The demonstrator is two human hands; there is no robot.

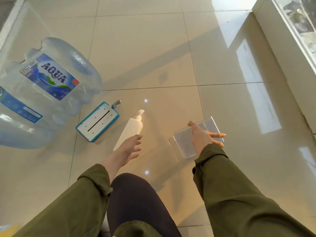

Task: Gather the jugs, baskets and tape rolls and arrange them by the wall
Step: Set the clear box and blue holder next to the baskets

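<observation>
— Where's the jug (42,89)?
— Upper left of the frame, on its side, long axis running toward lower left. My left hand (127,149) is nearer; both it and my right hand (203,136) are spread, holding nothing.

Home-like interior, glossy cream floor tiles (153,48), water jug (42,86), white wall (273,40)
</observation>
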